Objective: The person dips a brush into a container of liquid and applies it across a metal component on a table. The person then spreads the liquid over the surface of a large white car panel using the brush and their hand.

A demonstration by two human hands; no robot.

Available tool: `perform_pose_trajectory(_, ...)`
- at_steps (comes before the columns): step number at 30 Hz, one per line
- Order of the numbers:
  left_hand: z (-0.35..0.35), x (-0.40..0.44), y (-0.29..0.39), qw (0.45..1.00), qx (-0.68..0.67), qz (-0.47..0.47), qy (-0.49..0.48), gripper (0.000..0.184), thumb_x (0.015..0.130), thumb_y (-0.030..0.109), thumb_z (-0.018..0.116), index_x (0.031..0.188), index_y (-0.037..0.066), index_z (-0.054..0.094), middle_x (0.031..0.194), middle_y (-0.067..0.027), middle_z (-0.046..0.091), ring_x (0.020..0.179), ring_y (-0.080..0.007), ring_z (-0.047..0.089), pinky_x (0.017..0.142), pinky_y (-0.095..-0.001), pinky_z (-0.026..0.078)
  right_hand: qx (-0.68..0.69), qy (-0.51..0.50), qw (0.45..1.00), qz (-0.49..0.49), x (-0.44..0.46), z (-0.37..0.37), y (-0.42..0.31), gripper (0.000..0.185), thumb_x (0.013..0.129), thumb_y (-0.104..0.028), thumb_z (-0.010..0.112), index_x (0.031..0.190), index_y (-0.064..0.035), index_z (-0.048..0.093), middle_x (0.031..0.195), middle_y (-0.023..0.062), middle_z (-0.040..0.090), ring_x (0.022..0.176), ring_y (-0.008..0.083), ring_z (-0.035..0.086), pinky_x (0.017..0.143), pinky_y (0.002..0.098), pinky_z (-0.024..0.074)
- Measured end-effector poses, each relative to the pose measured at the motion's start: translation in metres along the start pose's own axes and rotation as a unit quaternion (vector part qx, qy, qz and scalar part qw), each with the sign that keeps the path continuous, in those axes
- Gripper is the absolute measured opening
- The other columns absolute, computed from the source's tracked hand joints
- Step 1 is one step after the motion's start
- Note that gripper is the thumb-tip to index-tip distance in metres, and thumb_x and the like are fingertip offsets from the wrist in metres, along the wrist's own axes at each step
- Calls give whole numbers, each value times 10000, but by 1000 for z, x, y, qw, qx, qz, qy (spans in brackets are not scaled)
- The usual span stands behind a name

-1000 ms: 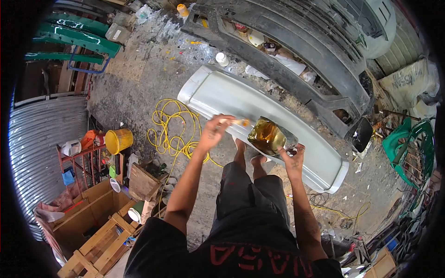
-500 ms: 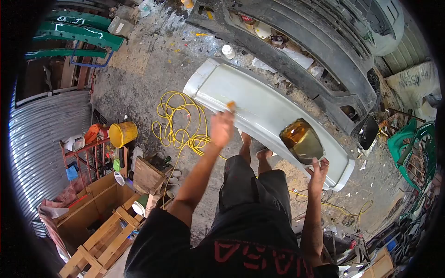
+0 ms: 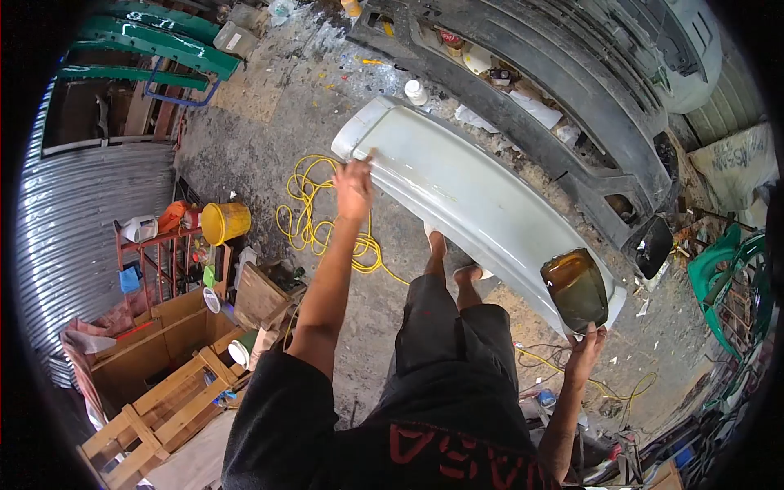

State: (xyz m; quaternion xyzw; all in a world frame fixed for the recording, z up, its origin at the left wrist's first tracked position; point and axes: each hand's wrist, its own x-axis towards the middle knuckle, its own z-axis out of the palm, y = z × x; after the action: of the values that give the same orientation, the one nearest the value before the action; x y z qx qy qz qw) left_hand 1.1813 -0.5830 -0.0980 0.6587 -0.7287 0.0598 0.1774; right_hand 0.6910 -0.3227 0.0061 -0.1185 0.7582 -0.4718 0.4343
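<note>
My left hand is closed around a small brush, whose tip is at the left end of a long pale grey-white panel. Whether the tip touches the surface cannot be made out. At the lower right, my right hand grips the near edge of a dark, glossy tray with rounded corners and an amber-brown sheen. The tray is over the right end of the panel and hides part of it.
Black bumpers lie beyond the panel. A white bottle stands behind it. Yellow hose is coiled on the floor at left, near a yellow bucket and a wooden crate. Green parts are at right.
My left hand has moved left and up with the brush to the panel's left end. My right hand has carried the tray right and down. The view has shifted slightly.
</note>
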Motion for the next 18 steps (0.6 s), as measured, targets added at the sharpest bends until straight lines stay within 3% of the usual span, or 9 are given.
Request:
perform_pose_trajectory(1, 9, -16, 10, 994, -80, 5, -70, 299, 826, 79, 548, 1108, 61, 645, 976, -92, 625, 910, -317, 516, 721, -478, 402, 2, 6, 1000, 8, 1, -5, 1, 660, 873, -416, 624, 1349, -64, 333, 1323, 88, 440, 1164, 227, 500, 814, 387, 507)
perform_pose_trajectory(3, 15, -52, 66, 994, -31, 81, -68, 342, 771, 70, 556, 1101, 75, 645, 1028, -78, 608, 957, -314, 497, 732, -463, 384, -4, 3, 1000, 12, 3, -15, 1, 657, 875, -421, 621, 1347, -65, 334, 1325, 88, 440, 1166, 223, 498, 814, 385, 507)
perform_pose_trajectory(4, 17, -70, 94, 988, -54, 83, -115, 380, 733, 72, 564, 1104, 82, 644, 1031, -72, 608, 976, -302, 494, 758, -456, 376, -10, 1, 1000, 15, 3, -20, 0, 654, 877, -426, 617, 1345, -67, 334, 1326, 88, 439, 1167, 219, 497, 813, 383, 506)
perform_pose_trajectory(7, 4, -106, 175, 970, -160, 112, -145, 400, 747, 80, 572, 1141, 96, 640, 1021, -66, 607, 951, -294, 499, 785, -449, 381, 7, 13, 1000, 11, 6, -30, 1, 635, 886, -420, 608, 1346, -79, 334, 1330, 83, 441, 1176, 210, 495, 810, 377, 509)
perform_pose_trajectory(10, -9, -102, 192, 926, -317, 14, -205, 409, 780, 50, 558, 1163, 162, 650, 975, -77, 604, 919, -296, 505, 806, -444, 363, -22, -12, 1000, -18, 4, -28, -9, 658, 893, -497, 557, 1348, -68, 352, 1339, 111, 434, 1201, 236, 450, 877, 415, 463)
perform_pose_trajectory(13, 12, -80, 133, 950, -241, -28, -199, 285, 881, 97, 524, 1078, 239, 674, 999, -46, 630, 925, -314, 489, 821, -509, 380, -16, 3, 1000, -10, 0, -32, -4, 698, 888, -523, 549, 1358, -51, 341, 1349, 120, 411, 1216, 243, 429, 883, 419, 457)
perform_pose_trajectory(14, 22, -74, 105, 966, -223, -24, -130, 245, 889, 97, 531, 1043, 222, 675, 1005, -31, 648, 935, -310, 515, 833, -509, 383, -11, 11, 1000, -10, -2, -35, 0, 706, 885, -530, 549, 1358, -49, 340, 1353, 120, 402, 1222, 242, 422, 887, 421, 455)
perform_pose_trajectory(18, 48, -30, -12, 940, -324, -72, -82, 172, 899, 120, 540, 995, 171, 673, 1059, -42, 669, 991, -295, 554, 902, -507, 375, 2, 21, 1000, 6, -16, -38, 11, 677, 898, -510, 544, 1360, -62, 335, 1365, 106, 383, 1225, 239, 406, 893, 419, 451)
